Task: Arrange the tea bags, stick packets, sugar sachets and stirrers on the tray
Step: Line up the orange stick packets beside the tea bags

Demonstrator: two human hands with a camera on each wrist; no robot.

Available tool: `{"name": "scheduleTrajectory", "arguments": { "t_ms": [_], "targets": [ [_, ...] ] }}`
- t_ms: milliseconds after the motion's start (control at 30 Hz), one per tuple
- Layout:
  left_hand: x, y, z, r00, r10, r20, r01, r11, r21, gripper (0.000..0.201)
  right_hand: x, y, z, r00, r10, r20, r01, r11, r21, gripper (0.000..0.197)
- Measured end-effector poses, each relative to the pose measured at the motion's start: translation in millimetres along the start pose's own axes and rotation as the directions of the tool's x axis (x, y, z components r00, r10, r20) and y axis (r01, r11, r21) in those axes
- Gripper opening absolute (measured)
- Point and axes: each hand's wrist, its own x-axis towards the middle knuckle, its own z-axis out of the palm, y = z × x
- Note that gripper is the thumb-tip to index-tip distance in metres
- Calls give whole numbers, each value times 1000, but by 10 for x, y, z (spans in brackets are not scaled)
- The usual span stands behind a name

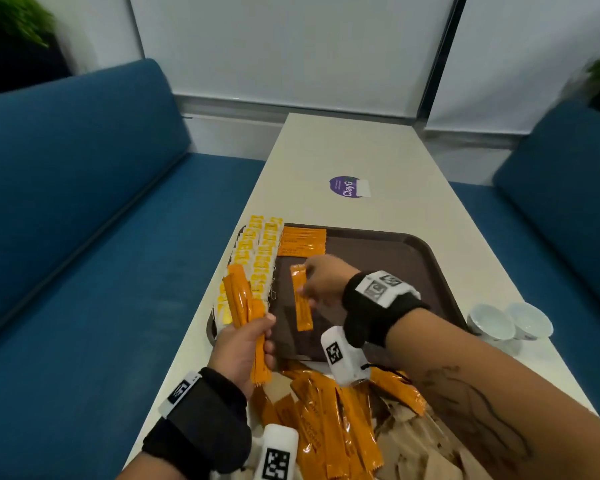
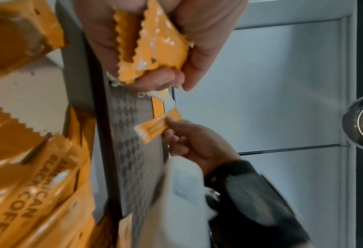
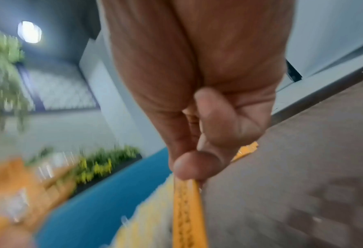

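While the left hand point(image 1: 245, 344) grips packets, the right hand point(image 1: 326, 282) apparently pinches one stick packet point(image 1: 302, 297).

1. The head view looks forward and down from above the near end of the worktop point(image 1: 354, 147), along its length, taking in the tray point(image 1: 430, 271) and both hands.
2. The left wrist view is rotated and very near the left hand point(image 2: 155, 42), looking across the tray point(image 2: 133, 151) at the right hand point(image 2: 197, 142).
3. The right wrist view sits close behind the right hand point(image 3: 208, 100), tilted and blurred; the tray point(image 3: 303, 151) shows in all three views.
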Motion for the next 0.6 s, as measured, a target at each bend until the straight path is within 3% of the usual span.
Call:
{"name": "scheduleTrajectory", "arguments": {
  "t_ms": [67, 133, 167, 267, 400, 500, 600],
  "targets": [
    [9, 38, 29, 999, 37, -26, -37, 999, -14, 11, -148, 31, -140, 998, -50, -48, 64, 924, 377, 19],
    [-10, 85, 90, 998, 67, -12, -67, 998, -19, 7, -308, 70, -218, 994, -80, -74, 109, 747, 656, 32],
    [-31, 104, 130, 997, 78, 5, -78, 997, -14, 5, -387, 86, -232, 992, -93, -87, 127, 686, 717, 37],
    [-79, 123, 242, 994, 104, 43, -104, 995, -1, 6, -573, 154, -193, 983, -114, -147, 186, 614, 767, 32],
    [-135, 109, 317, 988, 154, 32, -153, 988, -32, 10, -666, 290, -58, 978, -25, -208, 196, 456, 868, 16],
    [-179, 113, 346, 984, 168, 55, -164, 984, -65, 13, -710, 367, 5, 971, 12, -237, 206, 457, 865, 8],
    [-179, 138, 350, 987, 152, 57, -147, 985, -85, 15, -701, 439, -17, 959, 10, -284, 221, 602, 767, 5]
  ]
}}
